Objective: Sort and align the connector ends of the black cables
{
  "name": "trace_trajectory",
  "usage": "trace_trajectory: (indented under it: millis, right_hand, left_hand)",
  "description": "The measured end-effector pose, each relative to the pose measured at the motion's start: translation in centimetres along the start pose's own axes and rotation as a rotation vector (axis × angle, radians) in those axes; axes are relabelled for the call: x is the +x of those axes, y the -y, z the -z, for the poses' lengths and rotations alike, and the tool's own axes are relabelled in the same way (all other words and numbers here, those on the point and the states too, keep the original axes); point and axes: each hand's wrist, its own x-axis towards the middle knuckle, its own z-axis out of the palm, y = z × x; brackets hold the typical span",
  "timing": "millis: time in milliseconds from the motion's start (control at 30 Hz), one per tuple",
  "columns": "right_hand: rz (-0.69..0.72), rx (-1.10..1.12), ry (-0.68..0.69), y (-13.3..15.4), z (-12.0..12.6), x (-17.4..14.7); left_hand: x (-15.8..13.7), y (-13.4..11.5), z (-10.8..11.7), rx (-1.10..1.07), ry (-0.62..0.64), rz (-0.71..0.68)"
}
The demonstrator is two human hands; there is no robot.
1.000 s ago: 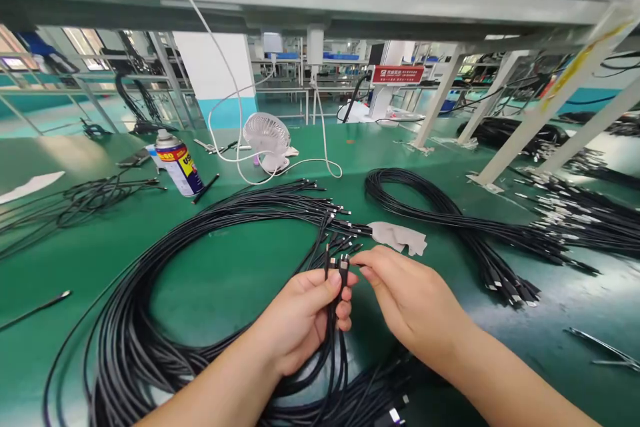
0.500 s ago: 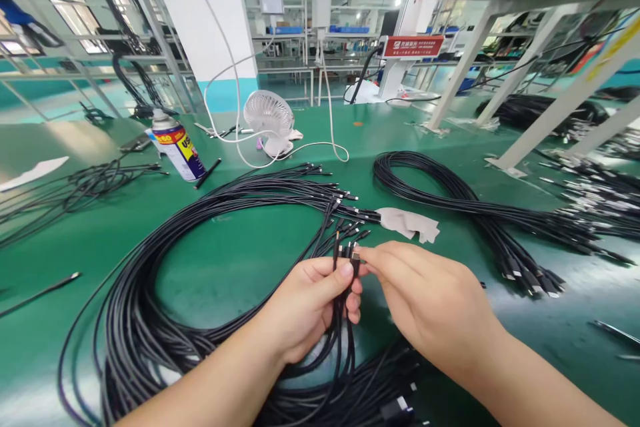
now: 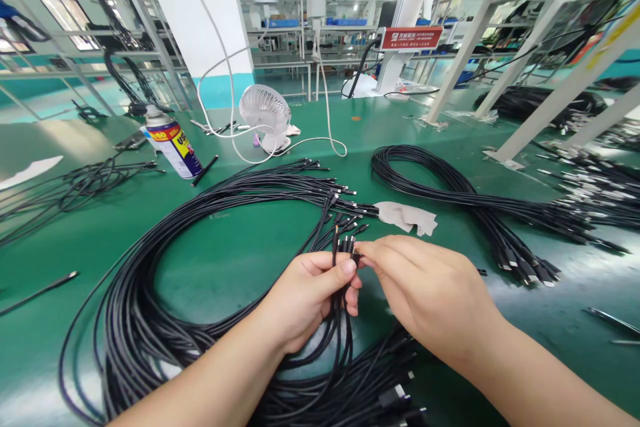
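Note:
My left hand (image 3: 320, 290) is closed around several black cables (image 3: 345, 247), their metal-tipped plugs pointing up between thumb and fingers. Close against those plugs, my right hand (image 3: 430, 293) has its thumb and fingers pinched together. Its fingertips touch the outermost plug, and whatever lies inside the pinch is hidden. A large loop of black cables (image 3: 135, 280) lies on the green table around and beneath my left forearm. More cable ends with plugs (image 3: 395, 397) lie below my hands, partly covered by them.
A pale cloth scrap (image 3: 407, 217) lies beyond my hands. Another cable bundle (image 3: 430, 180) sits to the right, with a pen-like tool (image 3: 613, 321) nearer me. A spray can (image 3: 173, 143) and small white fan (image 3: 265, 117) stand behind. Metal struts (image 3: 555, 107) rise at right.
The view has shifted slightly. Both hands keep nearly the same pose at the plugs; the outermost plug now shows less beside my right fingertips.

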Motion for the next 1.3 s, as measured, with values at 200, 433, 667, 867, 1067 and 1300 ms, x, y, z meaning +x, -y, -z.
trace_trajectory:
  millis: [200,433,667,867,1067,1300]
  right_hand:
    - [-0.002,0.007,0.045,-0.23,0.21,0.06]
    - [0.004,-0.009,0.066,-0.27,0.48,-0.05]
    - [0.011,-0.002,0.078,-0.53,0.66,-0.11]
    - [0.012,-0.023,0.087,-0.64,0.72,-0.14]
    - [0.028,-0.038,0.092,-0.64,0.71,-0.12]
    - [0.028,-0.071,0.104,-0.87,0.58,-0.27]
  left_hand:
    - [0.09,-0.12,0.06,0.005,-0.022,0.014]
    - [0.20,-0.16,0.20,-0.016,-0.017,0.023]
    - [0.18,0.00,0.25,-0.018,-0.007,0.017]
    - [0.14,-0.05,0.28,-0.008,-0.008,0.009]
    - [0.22,-0.16,0.19,0.019,-0.014,0.009]
    - [0.27,-0.09,0.08,0.038,-0.021,0.017]
